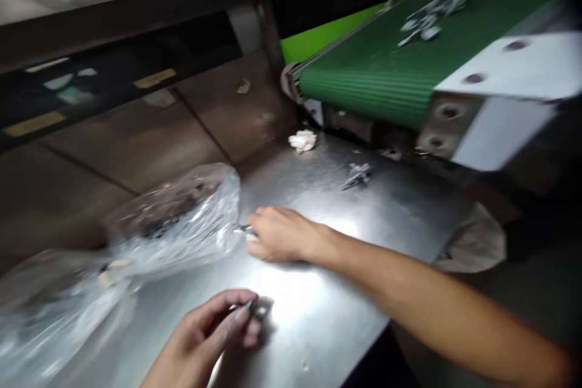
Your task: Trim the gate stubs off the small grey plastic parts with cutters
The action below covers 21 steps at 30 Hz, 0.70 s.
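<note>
In the head view, the left hand (pixel 200 333) pinched a small dark piece (pixel 251 306) between thumb and fingertips above the metal table (pixel 313 309); blur prevented closer identification. The right hand (pixel 279 236) was curled around a slim grey part (pixel 244 228), whose tip projected beside the nearer clear plastic bag (pixel 218 230); whether tip and film touched could not be told. Principal risk: a sharp tip could have snagged or pierced the thin film if pushed sideways. Secondary risk: the fingertip pinch of the left hand was judged narrow, so a slip could have dropped the piece onto the smooth metal. A loose grey plastic part (pixel 357 176) lay near the green conveyor belt (pixel 368 82) and could have been overlooked there. Containers: the nearer bag lay on its side and held a cluster of small dark pieces (pixel 170 209); the farther-left clear bag (pixel 59 321) showed only indistinct dark contents; the pale bag (pixel 482 242) beside the table's right edge had contents that could not be determined.
</note>
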### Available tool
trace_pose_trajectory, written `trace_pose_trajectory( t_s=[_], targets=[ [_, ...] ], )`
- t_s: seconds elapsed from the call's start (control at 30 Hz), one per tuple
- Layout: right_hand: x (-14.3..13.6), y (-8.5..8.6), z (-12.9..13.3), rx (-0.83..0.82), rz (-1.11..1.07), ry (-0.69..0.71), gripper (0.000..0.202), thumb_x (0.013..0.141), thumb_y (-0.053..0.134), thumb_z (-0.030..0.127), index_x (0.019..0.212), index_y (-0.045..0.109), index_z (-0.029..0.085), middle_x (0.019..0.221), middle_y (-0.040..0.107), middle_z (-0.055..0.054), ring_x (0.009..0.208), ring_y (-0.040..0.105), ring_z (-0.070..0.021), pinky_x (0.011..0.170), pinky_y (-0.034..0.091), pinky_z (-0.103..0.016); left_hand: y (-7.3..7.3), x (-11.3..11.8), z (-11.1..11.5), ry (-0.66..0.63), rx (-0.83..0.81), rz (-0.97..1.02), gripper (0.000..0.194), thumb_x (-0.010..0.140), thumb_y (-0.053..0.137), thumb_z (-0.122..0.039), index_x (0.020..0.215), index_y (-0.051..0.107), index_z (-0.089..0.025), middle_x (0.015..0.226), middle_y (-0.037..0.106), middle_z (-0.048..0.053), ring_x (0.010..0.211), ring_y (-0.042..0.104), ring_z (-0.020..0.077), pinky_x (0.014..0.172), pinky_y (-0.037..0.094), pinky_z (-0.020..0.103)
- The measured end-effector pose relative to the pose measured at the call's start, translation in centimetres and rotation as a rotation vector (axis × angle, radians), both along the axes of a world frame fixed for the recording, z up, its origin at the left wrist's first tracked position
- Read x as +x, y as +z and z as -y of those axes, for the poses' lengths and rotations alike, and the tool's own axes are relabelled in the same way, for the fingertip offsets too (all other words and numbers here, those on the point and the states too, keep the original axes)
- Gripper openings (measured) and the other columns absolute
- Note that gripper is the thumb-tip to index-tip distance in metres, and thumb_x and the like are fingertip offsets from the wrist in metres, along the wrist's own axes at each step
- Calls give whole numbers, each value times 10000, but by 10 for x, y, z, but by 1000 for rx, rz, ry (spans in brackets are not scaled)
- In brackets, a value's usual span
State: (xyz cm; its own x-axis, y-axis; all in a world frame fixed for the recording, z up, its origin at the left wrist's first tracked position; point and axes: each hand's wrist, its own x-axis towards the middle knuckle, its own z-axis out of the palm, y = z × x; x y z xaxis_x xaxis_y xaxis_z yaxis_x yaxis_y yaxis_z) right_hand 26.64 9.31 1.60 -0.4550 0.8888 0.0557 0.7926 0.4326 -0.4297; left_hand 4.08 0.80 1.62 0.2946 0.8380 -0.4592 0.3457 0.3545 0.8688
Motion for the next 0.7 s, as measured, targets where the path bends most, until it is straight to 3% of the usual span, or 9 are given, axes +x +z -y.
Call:
trace_pose_trajectory(
  t_s=[0.13, 0.27, 0.47, 0.6, 0.7],
  targets=[
    [-6, -15, 6, 65, -223, 86, 285, 1141, 484, 255, 1281, 696, 127, 1136, 744, -115, 1009, 720, -227, 920, 551, -383, -5, -7, -2, 282, -188, 384, 389, 723, 1060, -379, 1004, 883, -175, 1042, 853, 105, 811, 760, 135, 833, 618, 230],
    [-9, -33, 10, 117, -356, 163, 365, 1178, 375, 366, 1272, 669, 173, 1073, 737, -86, 932, 711, -223, 809, 518, -358, -21, -17, -4, 400, -260, 546, 424, 674, 1088, -265, 1021, 886, -128, 1106, 854, 147, 897, 804, 157, 811, 650, 216],
    [-8, -41, 19, 217, -305, 282, 344, 1148, 434, 359, 1262, 694, 164, 1023, 735, -82, 854, 695, -215, 764, 511, -360, -27, -26, -2, 406, -349, 707, 397, 701, 1073, -233, 1022, 877, -107, 954, 842, 97, 832, 808, 141, 733, 657, 188],
    [-6, -38, 21, 416, -215, 444, 283, 1114, 538, 261, 1311, 688, 124, 1068, 752, -105, 898, 730, -219, 775, 551, -353, -29, -27, -4, 394, -351, 827, 349, 750, 1047, -235, 1010, 867, -87, 937, 831, 89, 785, 802, 138, 727, 671, 211],
    [-7, -34, 22, 505, -170, 481, 261, 1115, 557, 251, 1290, 698, 119, 1106, 767, -127, 923, 746, -229, 794, 579, -361, -32, -27, -4, 426, -346, 869, 315, 768, 1037, -234, 975, 860, -76, 901, 825, 86, 758, 798, 133, 710, 667, 205]
  ],
)
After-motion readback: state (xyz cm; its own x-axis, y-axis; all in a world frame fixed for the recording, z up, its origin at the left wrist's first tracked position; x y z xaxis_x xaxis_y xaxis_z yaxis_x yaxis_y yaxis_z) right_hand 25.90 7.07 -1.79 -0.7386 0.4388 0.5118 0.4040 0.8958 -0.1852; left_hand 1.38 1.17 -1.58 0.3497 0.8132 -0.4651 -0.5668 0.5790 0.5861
